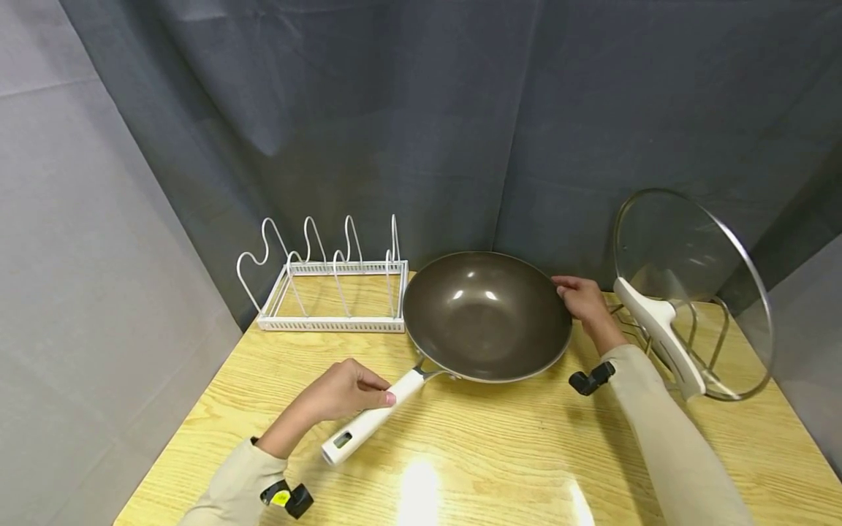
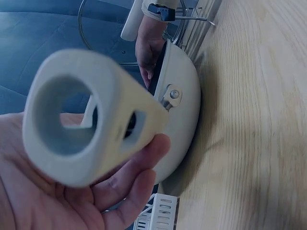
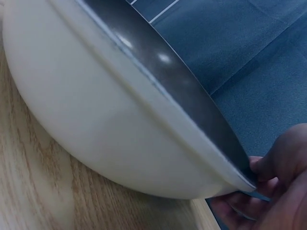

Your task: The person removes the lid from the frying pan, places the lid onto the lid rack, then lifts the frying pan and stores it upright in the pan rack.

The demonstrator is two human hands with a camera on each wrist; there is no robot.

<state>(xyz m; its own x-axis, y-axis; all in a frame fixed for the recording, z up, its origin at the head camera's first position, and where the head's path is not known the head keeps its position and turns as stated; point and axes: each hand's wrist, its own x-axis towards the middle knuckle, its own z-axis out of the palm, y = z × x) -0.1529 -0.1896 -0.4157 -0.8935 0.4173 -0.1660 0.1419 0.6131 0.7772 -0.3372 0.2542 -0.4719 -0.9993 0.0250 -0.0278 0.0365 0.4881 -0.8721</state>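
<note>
Pan: the pan (image 1: 487,314) is mid-table between the two racks, dark inside and pale outside, mouth up and a little tilted; whether its base touches the table (image 1: 500,453) I cannot tell
Handle: the white handle (image 1: 370,420) slants from the pan towards the person's left, likely so the left side has the long lever; its end has a hanging hole
Left hand: the left hand (image 1: 351,389) is clamped on the handle, thumb on top, fingers curled beneath, as the left wrist view shows; this hold probably steers the pan and checks twisting
Right hand: the right hand (image 1: 582,298) pinches the far-right rim, thumb inside, fingers under the edge; opposite the handle, it seems meant to share the bowl's weight and keep it level
White rack: left of the pan, the white rack (image 1: 332,324) stands on the table, its curved wires upright in pairs, presumably spaced to prop flat wares on edge; its right end lies just beside the rim, touching or not I cannot tell
Lid: right of the pan, the glass lid (image 1: 684,234) stands tilted on edge, its long white grip facing the pan
Wire rack: the metal wire rack (image 2: 194,18) under the lid appears to keep it from rolling
Backdrop: a dark curtain (image 1: 381,109) hangs behind everything
</note>
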